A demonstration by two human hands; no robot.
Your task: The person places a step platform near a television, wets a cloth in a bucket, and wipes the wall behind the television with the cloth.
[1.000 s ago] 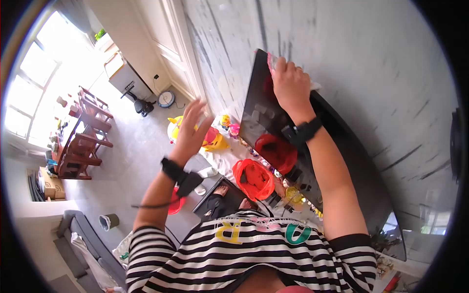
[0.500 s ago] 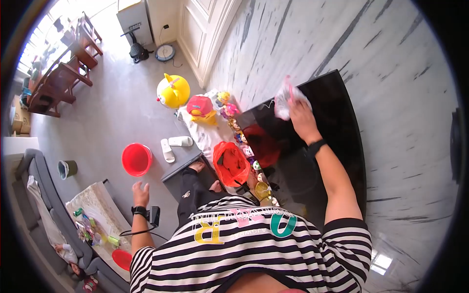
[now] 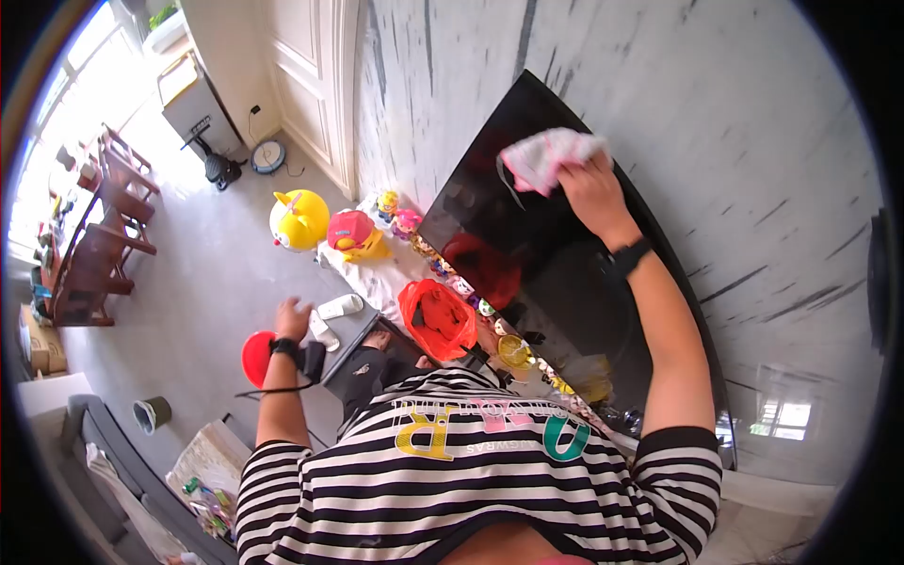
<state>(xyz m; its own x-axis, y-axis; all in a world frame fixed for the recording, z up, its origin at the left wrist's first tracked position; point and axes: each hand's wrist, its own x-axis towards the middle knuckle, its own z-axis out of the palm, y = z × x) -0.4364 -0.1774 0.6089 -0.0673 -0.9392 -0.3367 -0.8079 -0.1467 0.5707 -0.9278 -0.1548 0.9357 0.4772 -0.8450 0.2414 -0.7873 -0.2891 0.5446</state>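
My right hand (image 3: 595, 196) presses a white and pink cloth (image 3: 548, 160) against the glossy black screen of a television (image 3: 589, 282), near its upper edge. The fingers are closed over the cloth, and part of it spreads out to the left. My left hand (image 3: 294, 318) hangs in the air at the other side, fingers apart and nothing in them. Beneath that arm a red bucket (image 3: 256, 360) stands on the floor, partly covered by the wrist.
Small figurines (image 3: 461, 285) line the ledge before the screen. A red plastic bag (image 3: 438, 315) lies close to my body. Yellow toys (image 3: 299, 221), white slippers (image 3: 341, 306), a grey bin (image 3: 152, 414), a sofa (image 3: 108, 471) and wooden chairs (image 3: 99, 268) are around.
The view has turned and tilted. My right hand has slid the cloth along the screen's upper part, and the cloth is more spread out. My left hand now appears higher, beside the bucket.
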